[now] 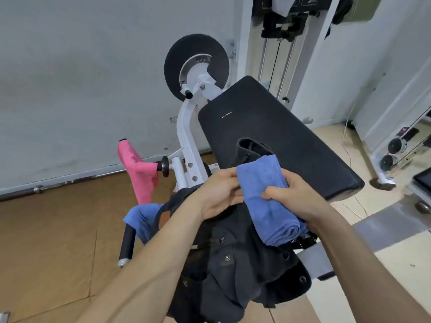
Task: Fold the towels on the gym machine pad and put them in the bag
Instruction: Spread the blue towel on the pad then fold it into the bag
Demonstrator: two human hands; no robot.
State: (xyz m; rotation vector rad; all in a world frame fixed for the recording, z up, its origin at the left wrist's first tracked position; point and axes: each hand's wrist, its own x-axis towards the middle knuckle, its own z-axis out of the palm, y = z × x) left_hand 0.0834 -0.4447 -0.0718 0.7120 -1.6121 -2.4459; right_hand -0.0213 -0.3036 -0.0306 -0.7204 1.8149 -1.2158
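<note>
A folded blue towel (268, 201) is held over a dark grey bag (233, 264) that lies at the near end of the black machine pad (279, 136). My right hand (293, 199) grips the towel around its middle. My left hand (221, 194) holds the towel's upper left edge, fingers curled at it. The bag's opening stands up just beyond the towel. A pink towel (140, 171) hangs over a handle at the left. Another blue towel (142, 217) drapes over a black grip below it.
The white machine frame (186, 136) with a black round plate (196, 66) stands behind the pad. A barbell (46, 187) lies along the wall at the left. Weight-stack cables and small dumbbells (394, 152) are at the right.
</note>
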